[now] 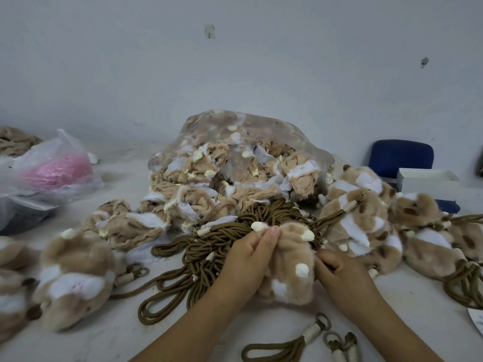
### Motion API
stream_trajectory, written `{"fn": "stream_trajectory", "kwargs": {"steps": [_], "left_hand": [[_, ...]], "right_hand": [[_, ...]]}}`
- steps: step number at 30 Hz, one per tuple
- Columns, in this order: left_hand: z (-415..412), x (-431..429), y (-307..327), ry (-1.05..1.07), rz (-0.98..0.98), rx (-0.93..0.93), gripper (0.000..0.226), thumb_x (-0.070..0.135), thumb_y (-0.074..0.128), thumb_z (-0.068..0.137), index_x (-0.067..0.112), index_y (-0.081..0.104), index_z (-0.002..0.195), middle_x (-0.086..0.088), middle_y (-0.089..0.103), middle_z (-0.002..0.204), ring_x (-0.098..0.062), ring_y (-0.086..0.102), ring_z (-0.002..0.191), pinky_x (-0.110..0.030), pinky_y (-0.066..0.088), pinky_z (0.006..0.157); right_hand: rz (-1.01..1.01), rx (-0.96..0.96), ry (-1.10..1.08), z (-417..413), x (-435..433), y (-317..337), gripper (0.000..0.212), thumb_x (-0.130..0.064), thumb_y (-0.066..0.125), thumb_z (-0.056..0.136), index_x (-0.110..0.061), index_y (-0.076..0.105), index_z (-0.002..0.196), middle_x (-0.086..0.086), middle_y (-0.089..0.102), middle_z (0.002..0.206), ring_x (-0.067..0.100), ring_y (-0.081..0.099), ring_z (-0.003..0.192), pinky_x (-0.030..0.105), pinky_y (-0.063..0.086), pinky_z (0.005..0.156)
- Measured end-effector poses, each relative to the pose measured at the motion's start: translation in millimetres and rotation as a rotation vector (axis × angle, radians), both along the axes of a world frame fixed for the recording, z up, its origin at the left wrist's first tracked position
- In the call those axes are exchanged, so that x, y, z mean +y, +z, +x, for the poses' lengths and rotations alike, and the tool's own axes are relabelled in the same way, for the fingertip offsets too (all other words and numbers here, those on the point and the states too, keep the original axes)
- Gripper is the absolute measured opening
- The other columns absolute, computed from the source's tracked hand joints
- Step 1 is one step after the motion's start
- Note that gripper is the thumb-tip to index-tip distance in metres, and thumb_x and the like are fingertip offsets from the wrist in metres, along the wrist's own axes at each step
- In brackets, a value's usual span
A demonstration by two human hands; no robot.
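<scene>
Centrally, the plush toy [288, 259] lay on the table [183, 338] between both hands, its far end over the pile of brown cords [217, 239]. The left hand [248, 257] pinched the toy's upper left edge, thumb on top and fingers curled underneath. The right hand [337, 273] had its fingers curled into the fur on the toy's right flank, gripping it there.

Behind the cords, a large clear plastic bag [300, 142] lay on its side, full of flat tan-and-white plush skins [198, 197] that spilled from its mouth onto the table. At the far left, a thin plastic bag [65, 145] held something pink. A white box [428, 178] sat at the right; what it held could not be seen.

The toy was tan and furry, with a white patch at its near end and three small cream nubs [302, 270] sticking out.
</scene>
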State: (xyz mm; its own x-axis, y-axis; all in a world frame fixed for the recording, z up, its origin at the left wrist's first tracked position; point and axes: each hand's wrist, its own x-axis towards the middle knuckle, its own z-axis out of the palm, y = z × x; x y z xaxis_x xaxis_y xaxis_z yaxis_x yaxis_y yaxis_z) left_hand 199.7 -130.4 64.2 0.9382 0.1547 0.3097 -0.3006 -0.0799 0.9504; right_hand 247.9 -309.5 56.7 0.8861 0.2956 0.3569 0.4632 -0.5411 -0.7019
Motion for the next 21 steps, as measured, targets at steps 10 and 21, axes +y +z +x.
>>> {"fn": "stream_trajectory", "kwargs": {"steps": [10, 21], "left_hand": [[3, 12, 0, 0.069, -0.119, 0.027, 0.035, 0.057, 0.053, 0.083, 0.031, 0.076, 0.081, 0.003, 0.075, 0.084, -0.006, 0.069, 0.079, -0.018, 0.053, 0.067], [5, 13, 0, 0.061, -0.169, 0.056, 0.041, 0.061, 0.057, 0.08, 0.027, 0.077, 0.089, -0.005, 0.077, 0.091, -0.019, 0.073, 0.088, -0.031, 0.058, 0.078]], "right_hand": [[-0.061, -0.043, -0.027, 0, 3, 1, 0.034, -0.06, 0.04, 0.077, -0.031, 0.058, 0.074, -0.006, 0.062, 0.07, 0.01, 0.057, 0.069, 0.039, 0.048, 0.064], [-0.062, -0.214, -0.061, 0, -3, 9, 0.011, -0.029, 0.06, 0.089, -0.026, 0.06, 0.078, -0.015, 0.057, 0.077, 0.011, 0.049, 0.082, 0.053, 0.042, 0.081]]}}
